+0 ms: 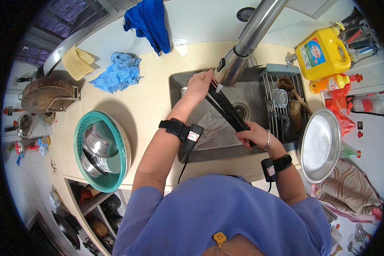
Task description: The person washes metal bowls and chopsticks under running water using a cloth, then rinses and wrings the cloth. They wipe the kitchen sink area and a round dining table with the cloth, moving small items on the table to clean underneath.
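Observation:
My left hand (200,84) grips the upper end of a bundle of black chopsticks (228,110), just below the metal faucet head (231,66). At their lower end, my right hand (254,135) is closed around them. The bundle slants over the metal sink (211,153), some sticks spread apart near my left hand. In the sink basin lies a wet whitish cloth (211,128), left of the drain (241,111). Whether water runs from the faucet I cannot tell.
A teal colander (78,153) with metal bowls stands left. Right of the basin are a drying rack (270,102) with brushes and a glass item, a metal basin (321,145) and a yellow detergent jug (323,52). A blue patterned cloth (120,73) lies on the counter behind.

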Available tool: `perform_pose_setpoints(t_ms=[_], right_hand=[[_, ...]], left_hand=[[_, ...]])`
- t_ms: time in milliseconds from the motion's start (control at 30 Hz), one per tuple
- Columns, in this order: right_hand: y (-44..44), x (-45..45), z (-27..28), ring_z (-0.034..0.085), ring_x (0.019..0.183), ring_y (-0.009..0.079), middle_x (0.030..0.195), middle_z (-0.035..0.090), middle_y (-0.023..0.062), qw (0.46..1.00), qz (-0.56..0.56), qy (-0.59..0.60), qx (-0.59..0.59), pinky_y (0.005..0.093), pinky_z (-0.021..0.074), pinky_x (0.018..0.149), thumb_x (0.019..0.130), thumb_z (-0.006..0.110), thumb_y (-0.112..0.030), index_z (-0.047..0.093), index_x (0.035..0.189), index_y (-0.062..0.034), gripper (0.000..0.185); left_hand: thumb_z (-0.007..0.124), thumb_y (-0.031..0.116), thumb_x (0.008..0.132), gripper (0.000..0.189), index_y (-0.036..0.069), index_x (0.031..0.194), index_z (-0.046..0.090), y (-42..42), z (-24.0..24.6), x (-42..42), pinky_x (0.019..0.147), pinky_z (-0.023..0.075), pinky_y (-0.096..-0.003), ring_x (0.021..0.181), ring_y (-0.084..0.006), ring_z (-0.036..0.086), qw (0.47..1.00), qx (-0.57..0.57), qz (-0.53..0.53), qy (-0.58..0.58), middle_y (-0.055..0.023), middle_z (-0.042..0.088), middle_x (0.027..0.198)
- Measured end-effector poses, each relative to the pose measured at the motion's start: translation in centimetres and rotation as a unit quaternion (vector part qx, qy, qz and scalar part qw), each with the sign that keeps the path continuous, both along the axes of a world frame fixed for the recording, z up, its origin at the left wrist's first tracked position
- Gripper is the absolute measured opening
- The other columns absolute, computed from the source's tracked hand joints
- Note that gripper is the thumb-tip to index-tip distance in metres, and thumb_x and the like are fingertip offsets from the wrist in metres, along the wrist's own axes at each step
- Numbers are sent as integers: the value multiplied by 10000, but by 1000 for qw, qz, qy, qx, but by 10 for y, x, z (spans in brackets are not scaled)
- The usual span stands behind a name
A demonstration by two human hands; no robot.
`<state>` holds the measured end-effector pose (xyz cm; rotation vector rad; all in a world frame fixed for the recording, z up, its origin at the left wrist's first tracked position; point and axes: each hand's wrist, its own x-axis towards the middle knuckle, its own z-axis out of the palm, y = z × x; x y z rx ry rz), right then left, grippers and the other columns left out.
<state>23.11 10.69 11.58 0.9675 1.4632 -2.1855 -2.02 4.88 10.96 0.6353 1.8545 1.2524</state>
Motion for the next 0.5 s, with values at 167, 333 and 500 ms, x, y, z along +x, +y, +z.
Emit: perform_pose_setpoints(t_ms=[167,333,500], right_hand=[[-3,1,4,457,432,78,588,489,4,994,-35,35,-97,230,355,370,839,598,-155,479,835,-63,151],[-6,2,1,450,412,81,580,491,9,976,-74,32,-201,229,350,360,845,603,-170,485,816,-62,163],[-1,3,-4,451,415,80,584,481,-5,999,-10,29,-33,233,336,344,859,599,-190,447,840,-86,186]], left_hand=[[501,311,926,359,-28,993,601,1,-2,-1,661,451,-272,709,-162,571,926,151,76,-337,-69,606,793],[490,317,931,336,6,928,616,-1,-12,7,628,433,-272,671,-138,526,898,131,129,-399,-31,559,726],[439,306,940,344,33,857,631,2,-17,6,632,401,-260,688,-101,516,990,37,-9,-134,-5,563,727]])
